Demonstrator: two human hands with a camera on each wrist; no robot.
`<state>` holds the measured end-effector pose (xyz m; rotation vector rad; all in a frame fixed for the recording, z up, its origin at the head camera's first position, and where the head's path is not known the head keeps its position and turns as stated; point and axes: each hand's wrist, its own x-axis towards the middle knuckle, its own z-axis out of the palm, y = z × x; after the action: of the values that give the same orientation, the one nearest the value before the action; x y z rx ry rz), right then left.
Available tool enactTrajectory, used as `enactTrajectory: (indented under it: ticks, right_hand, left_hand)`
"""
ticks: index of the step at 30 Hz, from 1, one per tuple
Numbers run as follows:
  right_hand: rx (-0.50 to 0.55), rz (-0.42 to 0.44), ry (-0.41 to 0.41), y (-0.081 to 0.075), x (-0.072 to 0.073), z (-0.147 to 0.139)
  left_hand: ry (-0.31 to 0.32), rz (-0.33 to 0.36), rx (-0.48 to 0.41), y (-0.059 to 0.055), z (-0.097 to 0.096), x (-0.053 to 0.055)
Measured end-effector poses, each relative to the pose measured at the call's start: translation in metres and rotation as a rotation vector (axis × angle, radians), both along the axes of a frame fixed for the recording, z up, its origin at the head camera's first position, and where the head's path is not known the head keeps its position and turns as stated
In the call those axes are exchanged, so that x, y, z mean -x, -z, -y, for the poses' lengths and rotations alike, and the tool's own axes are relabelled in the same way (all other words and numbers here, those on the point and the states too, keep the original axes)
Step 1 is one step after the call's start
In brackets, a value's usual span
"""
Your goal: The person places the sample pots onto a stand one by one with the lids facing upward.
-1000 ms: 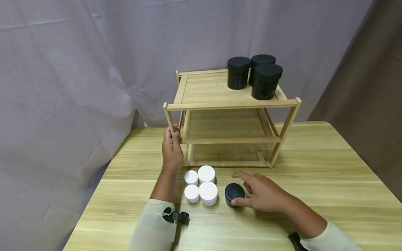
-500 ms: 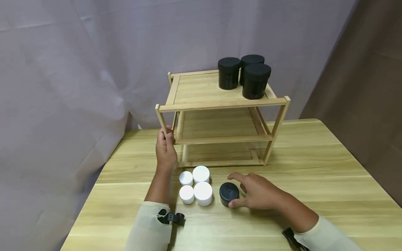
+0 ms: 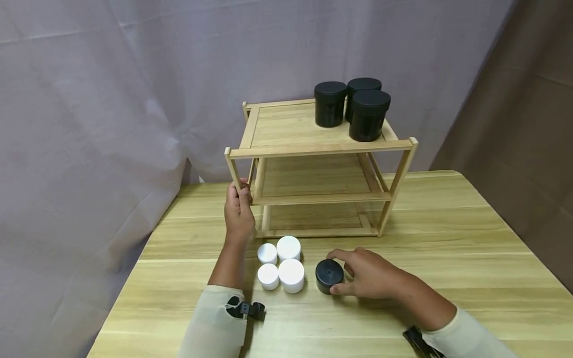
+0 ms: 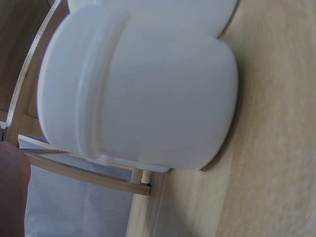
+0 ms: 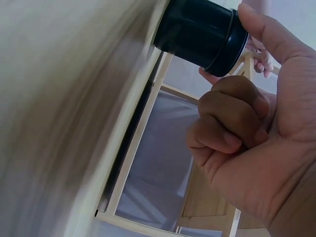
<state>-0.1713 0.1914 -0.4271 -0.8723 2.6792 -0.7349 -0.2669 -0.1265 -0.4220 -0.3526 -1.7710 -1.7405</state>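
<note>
My left hand [image 3: 239, 214] grips the left front post of a three-tier wooden shelf rack [image 3: 318, 200]. With thumb and index finger, my right hand [image 3: 369, 273] pinches a small black jar [image 3: 329, 273] by its lid, while the other fingers curl into the palm. The right wrist view shows the thumb on the lid of the black jar [image 5: 197, 34], whose base is at the tabletop. Left of it, several white jars stand grouped, two larger ones [image 3: 291, 276] beside two smaller ones [image 3: 268, 276]. One white jar [image 4: 158, 89] fills much of the left wrist view.
Three taller black jars [image 3: 368, 117] stand at the right of the rack's top shelf. Two lower shelves lie beneath it. The wooden table [image 3: 447, 278] extends to the right, and a grey curtain [image 3: 112, 124] hangs behind.
My right index finger has closed in from beyond the black jar onto its lid edge, opposite the thumb. The left hand keeps its grip on the rack. The head view has shifted slightly.
</note>
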Motion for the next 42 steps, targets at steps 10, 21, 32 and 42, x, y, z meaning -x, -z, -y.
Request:
enactTrajectory:
  ticks: [10,21,32,42]
  right_hand:
    - [0.008,-0.003,-0.007,0.0001,0.0013,-0.0022]
    - [0.018,0.006,-0.014,-0.0011,0.001,-0.0033]
    - [0.04,-0.028,-0.026,-0.0027,-0.0013,-0.0051]
    - [0.073,0.026,-0.032,-0.0061,-0.0025,-0.0051]
  left_hand:
    - [-0.004,-0.021,0.009,-0.0007,-0.0004,0.0019]
    - [-0.002,-0.009,-0.001,-0.0026,-0.0024,0.0028]
    - [0.001,-0.005,-0.003,-0.0033,-0.0042,0.0024]
    - [-0.007,0.009,0.0,-0.0004,-0.0021,0.0]
